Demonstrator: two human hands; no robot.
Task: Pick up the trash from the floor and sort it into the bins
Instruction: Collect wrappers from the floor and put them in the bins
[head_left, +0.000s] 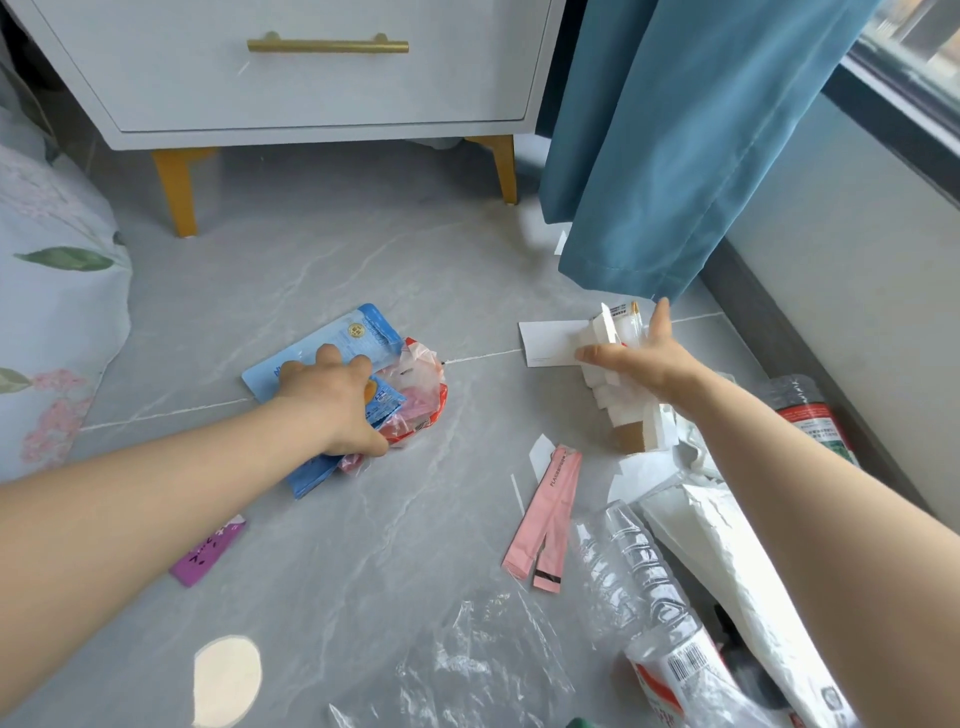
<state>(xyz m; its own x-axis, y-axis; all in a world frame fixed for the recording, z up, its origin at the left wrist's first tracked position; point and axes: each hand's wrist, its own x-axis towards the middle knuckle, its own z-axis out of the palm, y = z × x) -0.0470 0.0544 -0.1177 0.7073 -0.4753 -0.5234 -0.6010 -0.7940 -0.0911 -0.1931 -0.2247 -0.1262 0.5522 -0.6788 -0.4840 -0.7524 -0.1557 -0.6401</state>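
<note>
My left hand grips a bundle of plastic wrappers: a small blue packet and a red-and-clear bag. Its fingers reach onto a large light-blue pouch lying flat on the grey floor. My right hand holds a bunch of white paper and card scraps just above a white envelope on the floor. Pink sachets, a purple wrapper, a crushed clear bottle and a clear plastic sheet lie nearer to me.
A white nightstand on gold legs stands ahead. A blue curtain hangs at the right by the wall. Floral bedding is at the left. White bags and a dark roll with a red label lie at the right.
</note>
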